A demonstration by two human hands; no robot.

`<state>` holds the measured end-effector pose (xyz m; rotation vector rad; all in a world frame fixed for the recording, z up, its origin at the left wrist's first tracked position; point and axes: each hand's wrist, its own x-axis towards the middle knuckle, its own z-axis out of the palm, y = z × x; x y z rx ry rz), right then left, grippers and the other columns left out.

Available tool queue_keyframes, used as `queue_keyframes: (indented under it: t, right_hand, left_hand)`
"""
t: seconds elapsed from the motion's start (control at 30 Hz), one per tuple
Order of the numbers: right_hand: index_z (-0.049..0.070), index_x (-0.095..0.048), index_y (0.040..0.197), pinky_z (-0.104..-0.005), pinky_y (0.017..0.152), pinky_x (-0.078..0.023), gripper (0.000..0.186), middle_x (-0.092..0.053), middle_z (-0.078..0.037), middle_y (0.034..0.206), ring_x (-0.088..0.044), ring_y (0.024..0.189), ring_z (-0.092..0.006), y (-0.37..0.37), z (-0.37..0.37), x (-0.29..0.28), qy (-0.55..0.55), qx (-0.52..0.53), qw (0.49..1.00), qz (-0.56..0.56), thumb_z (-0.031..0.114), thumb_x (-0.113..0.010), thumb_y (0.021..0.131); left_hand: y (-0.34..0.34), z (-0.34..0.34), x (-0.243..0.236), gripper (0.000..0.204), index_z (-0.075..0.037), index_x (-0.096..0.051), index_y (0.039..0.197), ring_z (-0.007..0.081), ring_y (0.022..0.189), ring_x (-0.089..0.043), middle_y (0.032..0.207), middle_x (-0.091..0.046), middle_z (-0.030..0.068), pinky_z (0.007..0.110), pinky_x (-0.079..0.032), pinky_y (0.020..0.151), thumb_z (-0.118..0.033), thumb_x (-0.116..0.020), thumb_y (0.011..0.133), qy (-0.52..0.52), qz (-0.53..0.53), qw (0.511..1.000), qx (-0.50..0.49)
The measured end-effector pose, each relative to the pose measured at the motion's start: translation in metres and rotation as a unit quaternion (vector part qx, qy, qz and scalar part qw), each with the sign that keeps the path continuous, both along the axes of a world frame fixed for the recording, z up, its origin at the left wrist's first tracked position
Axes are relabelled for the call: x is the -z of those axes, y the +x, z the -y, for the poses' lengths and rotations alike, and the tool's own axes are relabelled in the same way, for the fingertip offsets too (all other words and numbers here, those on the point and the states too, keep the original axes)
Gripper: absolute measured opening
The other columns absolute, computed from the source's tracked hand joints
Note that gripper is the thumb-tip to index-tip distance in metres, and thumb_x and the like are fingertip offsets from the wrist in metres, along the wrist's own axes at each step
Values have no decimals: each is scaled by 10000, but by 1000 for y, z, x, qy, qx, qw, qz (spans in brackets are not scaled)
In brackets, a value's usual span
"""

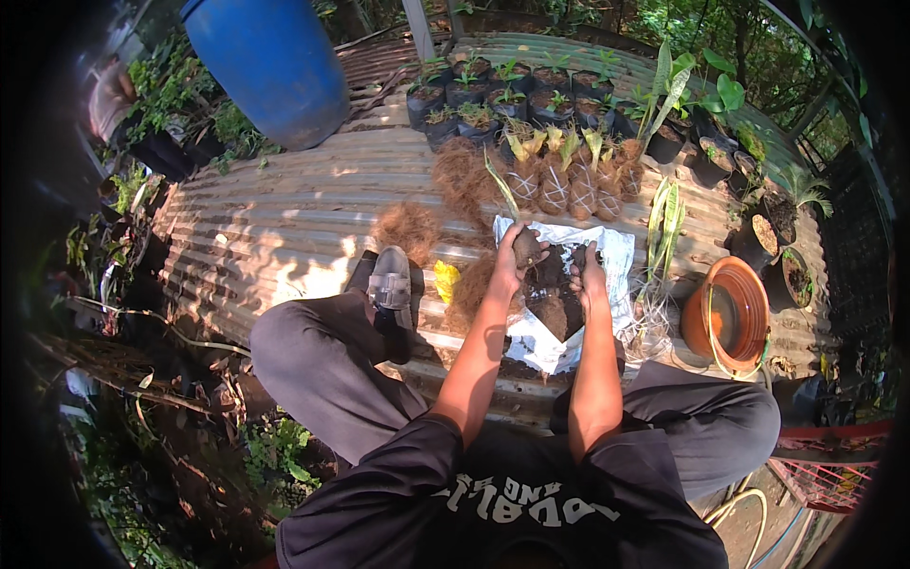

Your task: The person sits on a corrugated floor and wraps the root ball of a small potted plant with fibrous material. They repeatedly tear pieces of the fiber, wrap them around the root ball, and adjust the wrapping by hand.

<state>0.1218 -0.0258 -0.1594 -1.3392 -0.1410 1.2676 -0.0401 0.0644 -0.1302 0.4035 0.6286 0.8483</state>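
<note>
I sit cross-legged with both arms reaching over a white sack [618, 248] spread on the ground. Dark soil [547, 272] and a piece of brown coconut fibre [550, 313] lie on it. At the sack's left side, my left hand [524, 253] closes round the base of a snake plant cutting, whose single leaf [500, 187] points up and away. Opposite it, my right hand [590, 275] has its fingers curled round dark soil at the sack's right side. How much soil it grips is partly hidden.
Fibre-wrapped plants tied with white string [555, 185] stand beyond the sack, before black bags of seedlings [512, 100]. Right of the sack are loose snake plants [666, 228] and a brown bucket [725, 318]. Loose fibre [408, 228] lies left; a blue barrel [275, 71] stands far left.
</note>
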Motion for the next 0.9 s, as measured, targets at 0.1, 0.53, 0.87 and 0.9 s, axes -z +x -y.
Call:
queue_keyframes:
  t: [0.1,0.53,0.87,0.9]
  right_hand:
    - [118,-530,877,-241,373,-223,559,-408,33,559,-298,404,-71,-1,0,12,-31,14,998,45,654,-395,961]
    - [87,-508,901,-282,446,-443,428,-575,-75,712,-543,549,-158,1,-4,23,-4,14,993,118,506,-474,983]
    - [65,-524,1060,-356,714,-599,254,-671,-162,1088,-675,826,-257,3,-4,16,169,34,978,-121,304,-445,1027]
    - [66,-533,1061,-345,692,-606,252,-678,-158,1084,-681,803,-244,3,-4,16,167,35,978,-120,299,-444,1029]
  left_hand:
    - [-1,-3,5,371,-112,-544,1129,263,829,-687,935,-614,71,397,-599,716,-393,-625,901,-1,8,1000,-5]
    - [-4,-2,4,342,-109,-543,1123,256,814,-689,906,-619,65,387,-601,702,-371,-616,914,3,24,1000,-5]
    - [-6,-3,2,376,-108,-532,1142,264,827,-689,926,-619,77,393,-597,703,-388,-625,908,6,27,1000,-11]
    - [-6,-3,2,377,-109,-533,1142,265,826,-688,928,-620,78,395,-597,704,-389,-625,908,7,26,1000,-12]
